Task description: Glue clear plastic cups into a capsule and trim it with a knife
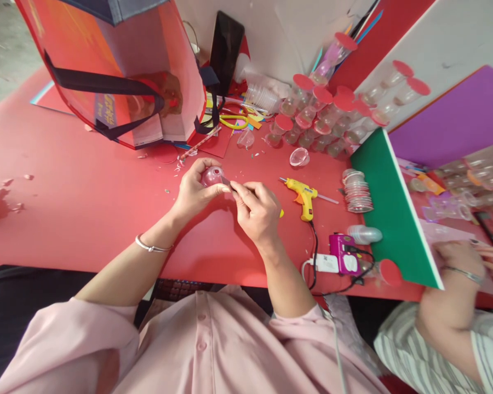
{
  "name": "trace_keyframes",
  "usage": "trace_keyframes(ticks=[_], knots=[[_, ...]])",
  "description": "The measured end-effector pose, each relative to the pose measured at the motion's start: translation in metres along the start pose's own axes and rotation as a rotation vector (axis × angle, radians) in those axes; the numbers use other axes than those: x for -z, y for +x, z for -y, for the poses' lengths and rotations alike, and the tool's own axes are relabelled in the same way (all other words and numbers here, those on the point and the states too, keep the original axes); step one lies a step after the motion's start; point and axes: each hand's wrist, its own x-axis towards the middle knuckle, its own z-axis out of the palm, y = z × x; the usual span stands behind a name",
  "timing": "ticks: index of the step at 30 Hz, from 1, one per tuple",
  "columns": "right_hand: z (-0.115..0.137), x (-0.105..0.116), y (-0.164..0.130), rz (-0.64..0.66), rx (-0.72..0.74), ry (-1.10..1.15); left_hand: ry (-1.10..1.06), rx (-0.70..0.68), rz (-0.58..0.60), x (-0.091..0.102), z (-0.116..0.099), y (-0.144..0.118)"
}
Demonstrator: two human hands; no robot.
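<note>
A small clear plastic cup (pixel 212 175) with a round hole in its base is wrapped by the fingers and thumb of my left hand (pixel 192 189). My right hand (pixel 258 212) pinches a thin, flat greyish piece (pixel 225 180), which looks like a blade. Its tip reaches the side of the cup near my left thumb. To the right of my hands lies a yellow glue gun (pixel 302 195) with a clear glue stick in its back. Another clear cup (pixel 299 157) rests on the red table (pixel 119 219) beyond it.
Hourglass-shaped cup pairs with red discs (pixel 322 95) crowd the back right. A green board (pixel 394 202) divides my side from a co-worker's hand (pixel 460 260). A large bag (pixel 127 82), yellow scissors (pixel 234 121), stacked cups (pixel 356 191) and a purple power adapter (pixel 344 255) stand around.
</note>
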Motion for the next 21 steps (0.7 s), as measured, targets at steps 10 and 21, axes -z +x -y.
trace_keyframes(ticks=[10,21], knots=[[0.0000,0.0003,-0.0006,0.021,-0.018,-0.002,-0.020,0.006,0.013,-0.0010,-0.0033,-0.0019],[-0.0001,0.0015,0.0012,-0.004,0.001,-0.019,-0.045,0.027,0.042,-0.0020,-0.0078,-0.0050]])
